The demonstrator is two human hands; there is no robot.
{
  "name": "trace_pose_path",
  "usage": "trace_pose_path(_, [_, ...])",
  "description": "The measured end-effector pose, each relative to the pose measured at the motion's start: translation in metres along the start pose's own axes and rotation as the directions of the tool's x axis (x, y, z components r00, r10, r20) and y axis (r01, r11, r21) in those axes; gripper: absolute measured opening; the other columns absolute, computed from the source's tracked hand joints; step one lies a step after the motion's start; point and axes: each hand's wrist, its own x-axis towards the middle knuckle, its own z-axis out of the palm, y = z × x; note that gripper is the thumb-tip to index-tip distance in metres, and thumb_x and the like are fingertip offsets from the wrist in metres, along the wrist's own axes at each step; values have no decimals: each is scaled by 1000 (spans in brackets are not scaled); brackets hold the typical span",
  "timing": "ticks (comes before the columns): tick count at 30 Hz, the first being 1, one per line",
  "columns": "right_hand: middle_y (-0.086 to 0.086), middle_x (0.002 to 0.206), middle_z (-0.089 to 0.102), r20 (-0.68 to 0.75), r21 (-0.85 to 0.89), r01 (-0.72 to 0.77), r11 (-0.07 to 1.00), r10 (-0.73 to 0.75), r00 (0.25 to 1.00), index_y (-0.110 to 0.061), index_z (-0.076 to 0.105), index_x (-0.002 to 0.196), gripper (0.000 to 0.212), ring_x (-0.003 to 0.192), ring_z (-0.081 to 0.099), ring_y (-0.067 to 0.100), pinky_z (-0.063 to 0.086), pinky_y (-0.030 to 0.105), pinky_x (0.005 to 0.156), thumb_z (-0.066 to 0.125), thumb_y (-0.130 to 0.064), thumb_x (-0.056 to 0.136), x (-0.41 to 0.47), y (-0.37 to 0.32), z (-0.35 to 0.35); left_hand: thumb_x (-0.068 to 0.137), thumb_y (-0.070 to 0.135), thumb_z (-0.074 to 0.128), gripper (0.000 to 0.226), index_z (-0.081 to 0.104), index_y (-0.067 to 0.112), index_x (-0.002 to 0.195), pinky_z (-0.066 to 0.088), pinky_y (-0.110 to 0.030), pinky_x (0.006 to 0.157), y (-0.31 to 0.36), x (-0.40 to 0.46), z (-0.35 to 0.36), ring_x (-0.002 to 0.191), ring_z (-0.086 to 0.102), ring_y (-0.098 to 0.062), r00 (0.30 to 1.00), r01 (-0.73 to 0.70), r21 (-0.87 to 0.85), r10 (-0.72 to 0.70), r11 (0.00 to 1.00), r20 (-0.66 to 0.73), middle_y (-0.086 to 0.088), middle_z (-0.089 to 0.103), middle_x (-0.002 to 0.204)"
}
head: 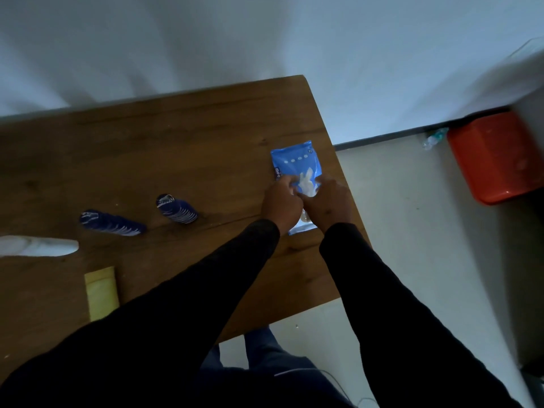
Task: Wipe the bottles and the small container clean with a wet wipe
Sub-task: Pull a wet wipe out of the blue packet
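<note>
A blue wet-wipe pack [295,159] lies near the right edge of the wooden table [182,136]. A white wipe [307,184] sticks out of its opening. My left hand [282,201] and my right hand [329,203] are both on the pack, fingers pinching at the wipe. Two dark blue bottles stand to the left: one [177,209] near the middle, one [112,222] further left. A white bottle [38,246] lies at the left edge. A yellow tube [102,293] lies near the front. The image is blurred.
The table's right edge runs just beside my right hand, with pale floor [412,231] beyond it. An orange bin [497,157] stands on the floor at the right, by the white wall [265,39].
</note>
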Motion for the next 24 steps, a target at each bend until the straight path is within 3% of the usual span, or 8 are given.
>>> trace_pose_path(3, [10, 91, 71, 30, -58, -19, 998, 21, 999, -9, 69, 96, 20, 81, 66, 23, 39, 20, 62, 66, -24, 84, 0, 0, 3, 86, -5, 47, 44, 56, 7, 127, 47, -34, 98, -4, 2, 0, 116, 58, -23, 999, 51, 18, -51, 999, 14, -11, 62, 125])
trace_pose_path(6, [10, 89, 71, -30, -37, -22, 999, 21, 999, -8, 70, 92, 15, 81, 66, 26, 40, 22, 63, 57, -11, 86, 0, 0, -6, 85, -7, 46, 42, 58, 8, 123, 47, -31, 97, -4, 0, -2, 114, 58, -20, 999, 35, 13, -35, 999, 21, -9, 63, 123])
trace_pose_path(11, [7, 71, 67, -87, -18, 41, 999, -42, 995, -9, 71, 77, 21, 62, 57, 21, 37, 21, 59, 53, -14, 84, -2, -7, -33, 80, -14, 45, 48, 60, 5, 121, 47, -25, 95, 10, -4, -4, 116, 58, -19, 997, -81, -6, 81, 997, -4, -11, 62, 124])
trace_pose_path(16, [2, 54, 53, -118, 28, 106, 994, -102, 988, -15, 52, 57, 22, 52, 49, 19, 31, 23, 48, 55, -17, 78, -4, -15, -70, 83, -6, 54, 42, 64, 14, 119, 50, -19, 87, 35, -10, -11, 104, 59, -10, 967, -251, 36, 253, 967, -37, 3, 63, 118])
trace_pose_path(18, [0, 50, 51, -120, 37, 142, 989, -137, 983, -12, 54, 56, 25, 48, 48, 16, 30, 21, 46, 56, -19, 80, -6, -20, -86, 85, 2, 60, 36, 66, 15, 118, 49, -14, 85, 47, -14, -17, 102, 59, -5, 943, -327, 57, 330, 943, -51, 10, 62, 116])
trace_pose_path(22, [-1, 57, 61, -130, 21, 223, 975, -219, 967, -9, 67, 66, 23, 55, 57, 16, 37, 16, 50, 60, -22, 83, -13, -37, -120, 86, 11, 66, 23, 72, 15, 108, 47, -7, 77, 74, -29, -34, 93, 64, -6, 870, -485, 51, 487, 873, -79, 2, 71, 109])
trace_pose_path(24, [0, 61, 67, -147, 75, 252, 965, -239, 960, -9, 71, 70, 23, 60, 63, 17, 46, 23, 56, 62, -24, 85, -18, -48, -138, 89, 20, 66, 19, 74, 13, 105, 49, -11, 76, 87, -38, -41, 90, 66, -6, 841, -534, 44, 536, 844, -75, 1, 73, 103])
